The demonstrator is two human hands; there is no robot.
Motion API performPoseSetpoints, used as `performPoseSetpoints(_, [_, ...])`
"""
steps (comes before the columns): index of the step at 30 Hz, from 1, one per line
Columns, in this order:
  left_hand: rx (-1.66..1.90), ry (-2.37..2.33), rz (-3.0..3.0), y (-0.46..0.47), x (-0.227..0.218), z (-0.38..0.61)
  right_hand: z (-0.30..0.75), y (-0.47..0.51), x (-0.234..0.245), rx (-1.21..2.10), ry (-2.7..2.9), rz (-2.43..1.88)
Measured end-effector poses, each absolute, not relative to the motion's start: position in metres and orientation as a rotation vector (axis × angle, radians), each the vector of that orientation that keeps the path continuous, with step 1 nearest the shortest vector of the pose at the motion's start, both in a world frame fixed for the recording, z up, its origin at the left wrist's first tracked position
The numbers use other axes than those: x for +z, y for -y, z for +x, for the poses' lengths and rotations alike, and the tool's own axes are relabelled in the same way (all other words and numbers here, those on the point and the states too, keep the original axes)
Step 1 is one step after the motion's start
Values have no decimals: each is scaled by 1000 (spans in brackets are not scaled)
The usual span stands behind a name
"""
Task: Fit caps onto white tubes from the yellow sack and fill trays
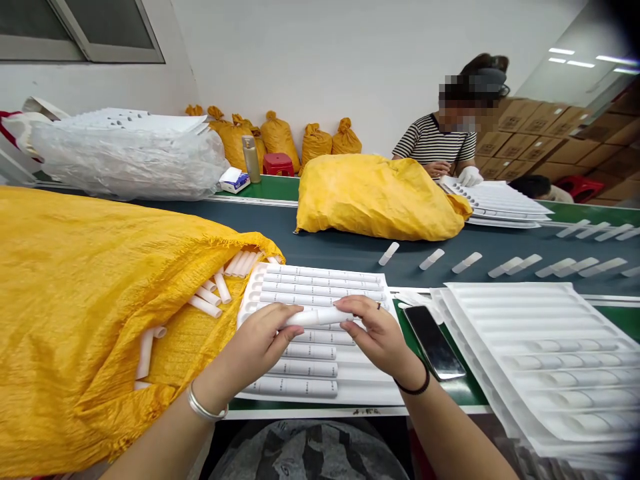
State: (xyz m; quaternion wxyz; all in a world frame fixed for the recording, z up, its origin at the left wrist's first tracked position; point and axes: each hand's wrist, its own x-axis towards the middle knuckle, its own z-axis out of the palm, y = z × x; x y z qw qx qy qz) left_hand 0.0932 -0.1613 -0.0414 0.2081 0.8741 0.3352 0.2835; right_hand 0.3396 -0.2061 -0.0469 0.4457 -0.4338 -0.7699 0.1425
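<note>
Between my two hands is a white tube (pixel 320 316), held level, with a visible seam near its middle. My left hand (pixel 270 333) pinches its left end between thumb and fingers. Closed on the right end is my right hand (pixel 373 333); I cannot tell whether these are two joined pieces. Just below lies a white ridged tray (pixel 370 383), with rows of printed white tubes (pixel 295 369) in its grooves. Loose white tubes (pixel 205 305) spill from the mouth of a large yellow woven sack (pixel 100 300) at my left.
A phone (pixel 434 341) lies right of the tray, beside stacked white trays (pixel 525 300). Short translucent tubes (pixel 467 263) rest on the dark conveyor belt (pixel 340 250). Another yellow sack (pixel 380 197) sits across it. A co-worker (pixel 437 143) handles trays (pixel 505 200) opposite.
</note>
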Motion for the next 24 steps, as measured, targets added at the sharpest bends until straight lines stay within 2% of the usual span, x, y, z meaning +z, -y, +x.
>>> performPoseSetpoints(8, [972,-884,2549,167,-39,98,346,203,-49,424,1876,-1180])
performPoseSetpoints(15, [1131,-782,2691,168,-44,103,337,206,-52,791,1652,-1256])
performPoseSetpoints(20, [1121,-793,2667,175,-53,110,334,211,-62,781,1696,-1281])
performPoseSetpoints(24, [920,-745,2738,177,-74,107,334,210,-82,642,2099,-1271])
